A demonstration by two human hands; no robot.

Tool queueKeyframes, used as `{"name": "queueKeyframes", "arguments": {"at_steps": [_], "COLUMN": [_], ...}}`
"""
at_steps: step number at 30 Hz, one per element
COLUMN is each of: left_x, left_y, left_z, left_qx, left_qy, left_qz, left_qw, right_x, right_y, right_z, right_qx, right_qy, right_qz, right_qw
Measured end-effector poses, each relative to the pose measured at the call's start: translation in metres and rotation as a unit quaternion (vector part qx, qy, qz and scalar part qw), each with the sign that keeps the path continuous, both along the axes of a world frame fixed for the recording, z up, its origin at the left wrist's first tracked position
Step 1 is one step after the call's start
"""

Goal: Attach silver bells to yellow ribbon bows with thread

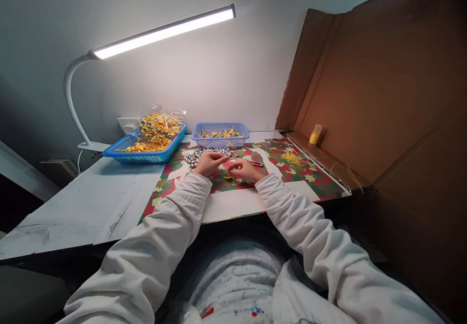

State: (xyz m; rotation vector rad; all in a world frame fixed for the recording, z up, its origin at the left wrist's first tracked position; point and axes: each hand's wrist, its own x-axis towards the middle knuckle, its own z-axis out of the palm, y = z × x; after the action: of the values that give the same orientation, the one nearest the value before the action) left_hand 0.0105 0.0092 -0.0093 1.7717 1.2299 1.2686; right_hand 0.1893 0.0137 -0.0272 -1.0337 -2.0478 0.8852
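My left hand (210, 163) and my right hand (245, 169) are close together above the patterned table cover, fingertips pinched. Between them runs a thin string (224, 165), its ends hidden by the fingers. Just below my right fingertips is a small yellow piece (228, 176) with a shiny bit beside it; its exact shape is too small to make out. Behind my left hand spreads a pile of round silver bells (193, 157). A pink-handled tool (257, 164) lies past my right hand, partly hidden by it.
A blue basket (146, 157) heaped with yellow pieces and silver bells stands at left, a smaller blue basket (220, 142) behind the bells. Yellow strings (293, 159) lie at right near a small yellow-filled bottle (315, 135). Cardboard (383, 81) walls the right side; a lamp (164, 32) hangs overhead.
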Motion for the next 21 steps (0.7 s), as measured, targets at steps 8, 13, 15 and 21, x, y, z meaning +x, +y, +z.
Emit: {"name": "queueKeyframes", "arguments": {"at_steps": [8, 13, 15, 21], "left_x": [0.0026, 0.0035, 0.0037, 0.0048], "left_y": [-0.0001, 0.0006, 0.0007, -0.0009], "left_z": [0.0005, 0.0019, 0.0017, 0.0015], "left_qx": [-0.005, 0.000, -0.004, -0.013], "left_qy": [-0.023, -0.072, -0.085, -0.131], "left_qz": [-0.004, 0.007, 0.014, 0.034], "left_qw": [1.000, 0.997, 0.996, 0.991], "right_x": [0.0004, -0.0002, -0.0001, -0.0005], "right_y": [-0.0008, -0.0002, 0.0001, -0.0004], "right_z": [-0.0011, -0.0040, -0.0045, -0.0024], "right_qx": [0.016, 0.021, 0.020, 0.003], "right_qy": [-0.008, -0.004, 0.001, 0.005], "right_qz": [0.003, -0.011, -0.009, -0.006], "right_qw": [1.000, 1.000, 1.000, 1.000]}}
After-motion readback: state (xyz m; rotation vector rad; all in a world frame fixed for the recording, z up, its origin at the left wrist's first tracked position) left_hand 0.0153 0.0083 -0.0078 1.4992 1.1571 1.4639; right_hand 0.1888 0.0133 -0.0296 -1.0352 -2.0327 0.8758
